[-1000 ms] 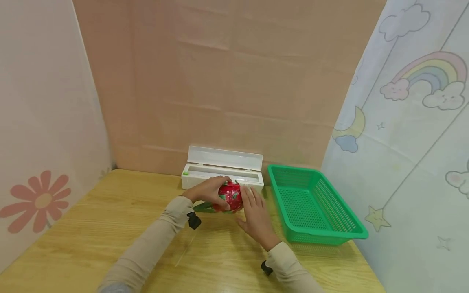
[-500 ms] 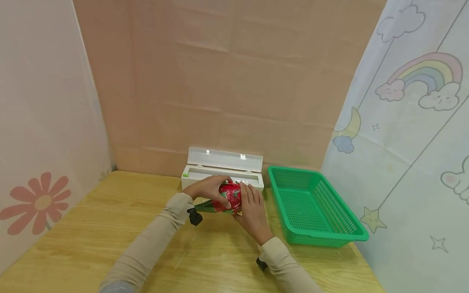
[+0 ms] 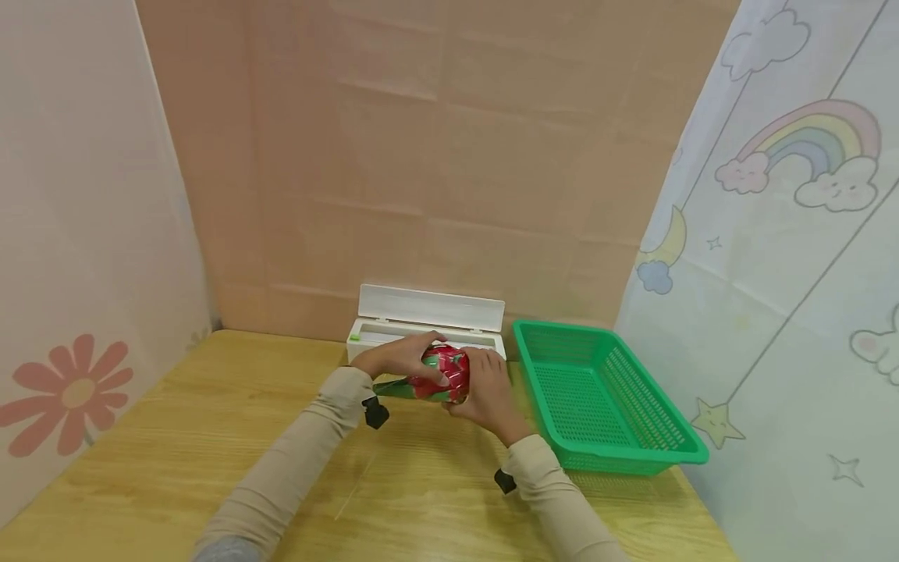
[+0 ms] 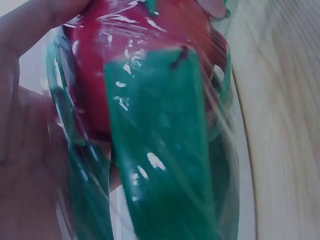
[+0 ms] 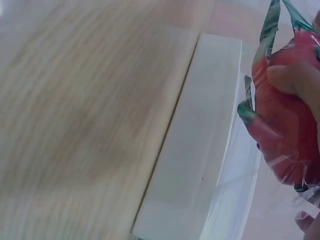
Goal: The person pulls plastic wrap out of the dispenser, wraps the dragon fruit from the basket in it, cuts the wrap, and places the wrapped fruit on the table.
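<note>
A dragon fruit (image 3: 453, 373), red with long green strips, is wrapped in shiny clear film. My left hand (image 3: 402, 357) grips it from the left, thumb across the near side. On the right end my right hand (image 3: 489, 388) holds it, fingers bent over the top and thumb low. Close up in the left wrist view, a flat green strip (image 4: 160, 145) lies against the red skin under wrinkled film. In the right wrist view the dragon fruit (image 5: 287, 122) shows a green-tipped scale, and loose film gathers at its lower end.
Behind the hands stands a white cling film dispenser (image 3: 356, 353) with its lid (image 3: 430, 307) raised. To the right is a green perforated plastic basket (image 3: 618, 453). Both stand on the wooden table (image 3: 393, 499), with fabric walls on three sides.
My right hand has moved in closer and its fingers now bend round the right end of the dragon fruit. The fruit has turned slightly; the left hand keeps its grip.
</note>
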{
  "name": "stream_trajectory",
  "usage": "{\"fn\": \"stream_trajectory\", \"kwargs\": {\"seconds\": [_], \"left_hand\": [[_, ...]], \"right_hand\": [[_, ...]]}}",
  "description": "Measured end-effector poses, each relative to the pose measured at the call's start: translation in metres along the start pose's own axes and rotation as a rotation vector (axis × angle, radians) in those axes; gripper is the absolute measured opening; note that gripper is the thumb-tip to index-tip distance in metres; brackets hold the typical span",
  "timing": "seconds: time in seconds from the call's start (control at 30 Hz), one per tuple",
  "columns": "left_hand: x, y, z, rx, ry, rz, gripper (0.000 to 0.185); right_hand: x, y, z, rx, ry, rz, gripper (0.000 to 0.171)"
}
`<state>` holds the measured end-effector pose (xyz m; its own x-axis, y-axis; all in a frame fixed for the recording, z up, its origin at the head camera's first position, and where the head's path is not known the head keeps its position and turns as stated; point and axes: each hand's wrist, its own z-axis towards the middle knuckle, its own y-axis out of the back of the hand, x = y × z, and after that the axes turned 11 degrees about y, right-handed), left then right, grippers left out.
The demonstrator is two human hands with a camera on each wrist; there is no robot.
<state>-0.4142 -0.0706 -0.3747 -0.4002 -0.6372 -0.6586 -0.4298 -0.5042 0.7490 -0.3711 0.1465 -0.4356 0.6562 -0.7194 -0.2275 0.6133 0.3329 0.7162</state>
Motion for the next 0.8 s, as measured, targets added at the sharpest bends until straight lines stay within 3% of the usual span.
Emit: {"fn": "stream_trajectory", "kwargs": {"seconds": [0.1, 0.17, 0.27, 0.4, 0.47, 0.53, 0.67, 0.73, 0.8], "left_hand": [[-0.001, -0.002, -0.002, -0.039, -0.015, 0.076, 0.096], [-0.002, -0.002, -0.007, -0.128, -0.058, 0.171, 0.097], [-0.002, -0.002, -0.020, -0.359, -0.181, 0.374, 0.090], [0.008, -0.003, -0.037, -0.702, -0.422, 0.628, 0.075], [0.016, -0.008, -0.042, -0.796, -0.490, 0.722, 0.076], [0.025, -0.016, -0.041, -0.810, -0.471, 0.774, 0.088], [0.045, -0.034, -0.021, -0.737, -0.326, 0.762, 0.110], [0.056, -0.040, -0.011, -0.728, -0.290, 0.725, 0.110], [0.064, -0.045, -0.005, -0.743, -0.297, 0.714, 0.104]], "right_hand": [[-0.003, 0.000, 0.001, 0.014, -0.009, 0.005, 0.101], [-0.005, 0.001, 0.003, 0.031, -0.022, 0.015, 0.100], [-0.008, 0.004, 0.008, 0.055, -0.068, 0.052, 0.099], [-0.009, 0.003, 0.017, 0.087, -0.148, 0.102, 0.100], [-0.010, 0.001, 0.020, 0.093, -0.177, 0.123, 0.100], [-0.012, -0.002, 0.020, 0.091, -0.196, 0.129, 0.099], [-0.012, -0.012, 0.018, 0.080, -0.195, 0.114, 0.098], [-0.009, -0.018, 0.017, 0.087, -0.179, 0.095, 0.095], [-0.004, -0.025, 0.015, 0.092, -0.162, 0.086, 0.094]]}}
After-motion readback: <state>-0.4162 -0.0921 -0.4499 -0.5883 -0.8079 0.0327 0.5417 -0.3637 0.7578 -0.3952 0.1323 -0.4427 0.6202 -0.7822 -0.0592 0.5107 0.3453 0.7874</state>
